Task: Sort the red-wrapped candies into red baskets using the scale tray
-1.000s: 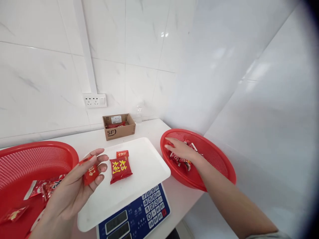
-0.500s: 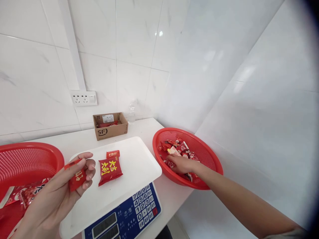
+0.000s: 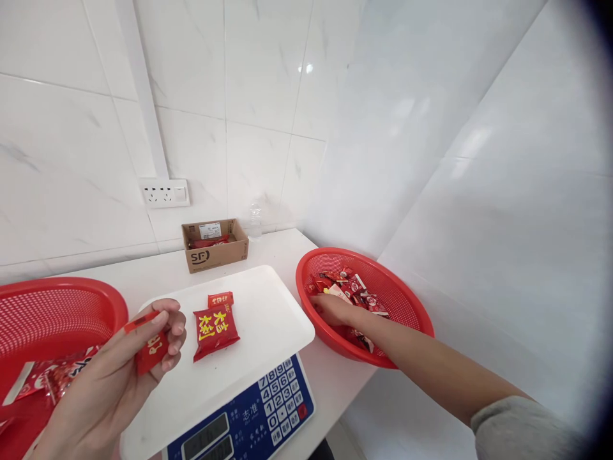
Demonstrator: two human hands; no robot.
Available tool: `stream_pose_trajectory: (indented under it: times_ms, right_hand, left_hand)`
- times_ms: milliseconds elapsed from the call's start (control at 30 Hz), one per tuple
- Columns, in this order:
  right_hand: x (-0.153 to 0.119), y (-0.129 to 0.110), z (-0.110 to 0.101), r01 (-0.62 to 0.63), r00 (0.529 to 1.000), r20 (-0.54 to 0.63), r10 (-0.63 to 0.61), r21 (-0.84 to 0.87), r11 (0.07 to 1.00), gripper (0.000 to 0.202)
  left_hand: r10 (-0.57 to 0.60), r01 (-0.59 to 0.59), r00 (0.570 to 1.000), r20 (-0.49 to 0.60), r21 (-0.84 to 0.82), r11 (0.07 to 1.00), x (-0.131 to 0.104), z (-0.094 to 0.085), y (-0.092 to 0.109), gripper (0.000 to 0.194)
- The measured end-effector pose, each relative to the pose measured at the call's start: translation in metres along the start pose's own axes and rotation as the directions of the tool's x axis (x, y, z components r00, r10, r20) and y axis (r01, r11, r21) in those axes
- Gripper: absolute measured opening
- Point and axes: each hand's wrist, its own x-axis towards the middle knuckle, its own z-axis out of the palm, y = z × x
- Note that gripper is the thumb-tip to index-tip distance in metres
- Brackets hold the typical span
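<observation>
My left hand (image 3: pixel 124 364) is closed on a small red packet (image 3: pixel 152 350) with gold characters, held over the left edge of the scale's white tray (image 3: pixel 272 313). On that tray lie a larger red packet with yellow characters (image 3: pixel 215 331) and, touching its far edge, a small red packet (image 3: pixel 220 299). My right hand (image 3: pixel 332 310) reaches into the right red basket (image 3: pixel 407 306), among small red and white wrapped snacks (image 3: pixel 357 284). Its fingers look curled down at the basket's left side; their tips and whatever they grip are hidden.
Another red basket (image 3: pixel 62 287) with wrapped snacks stands at the left. The scale's blue keypad panel (image 3: pixel 253 415) faces me. Behind the tray are a cardboard box (image 3: pixel 218 257) holding red packets and a clear plastic bottle (image 3: pixel 255 220). Tiled walls bound the table (image 3: pixel 143 271) behind.
My right hand has moved left and deeper into the right basket, toward its near-left wall. My left hand still holds the small packet. The whole view has shifted slightly.
</observation>
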Motion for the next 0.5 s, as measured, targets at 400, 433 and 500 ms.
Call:
stream_pose_trajectory:
  times_ms: [400,433,500]
  right_hand:
    - [0.001,-0.006,-0.039,0.071,0.992,-0.122,0.019,0.691,0.72,0.018]
    - [-0.003,-0.015,-0.042,0.103,0.991,-0.136,-0.006,0.719,0.688,0.021]
    - [-0.01,-0.037,-0.047,0.151,0.988,-0.141,-0.067,0.754,0.64,0.027]
  left_hand:
    - [-0.029,0.028,0.999,0.029,0.015,0.999,0.002,-0.002,0.004,0.018]
    - [-0.026,0.026,0.999,0.036,0.016,1.0,0.001,0.0,0.005,0.018]
    - [-0.015,0.014,0.999,0.052,0.015,1.0,-0.001,0.003,0.006,0.017]
